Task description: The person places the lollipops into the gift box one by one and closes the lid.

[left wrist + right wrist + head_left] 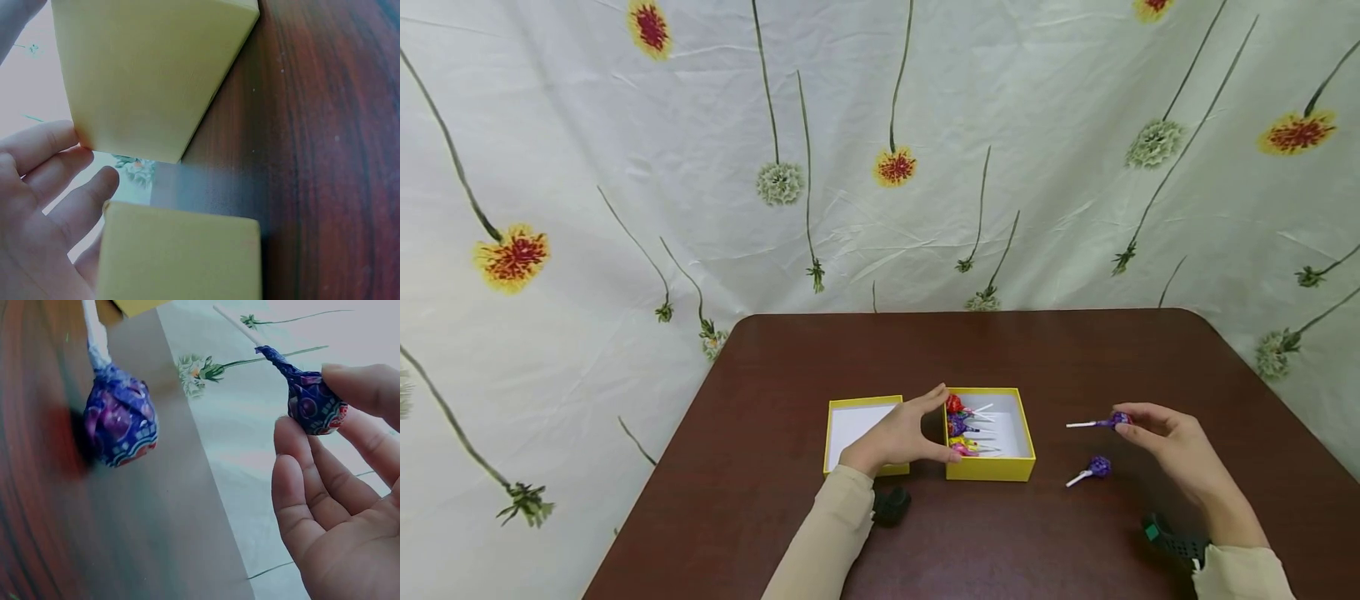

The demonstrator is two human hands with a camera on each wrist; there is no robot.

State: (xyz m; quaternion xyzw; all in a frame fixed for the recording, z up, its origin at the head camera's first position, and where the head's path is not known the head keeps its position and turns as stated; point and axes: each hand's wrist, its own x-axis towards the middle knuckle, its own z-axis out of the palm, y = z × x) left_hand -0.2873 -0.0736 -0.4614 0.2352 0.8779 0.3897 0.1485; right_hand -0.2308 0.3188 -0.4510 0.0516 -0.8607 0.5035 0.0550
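My left hand (pixel 898 433) spans the left side of a yellow box (pixel 992 470), thumb near its front corner and fingertips at the back corner. Inside, red, purple, yellow and pink wrapped lollipops (pixel 957 425) lie along the left wall, white sticks pointing right. To the right of the box, my right hand (pixel 1176 442) pinches a purple-wrapped lollipop (pixel 310 403) by its head between thumb and finger. Its white stick points left toward the box. A second purple lollipop (pixel 1100 467) lies on the table, nearer to me than the held one.
The box's yellow lid (pixel 832 437), white inside, lies to the left, partly behind my left hand. All stand on a dark brown table (pixel 955 350). A white cloth with printed flowers (pixel 850 233) hangs behind it. Dark wrist straps (pixel 1172 537) sit low beside my wrists.
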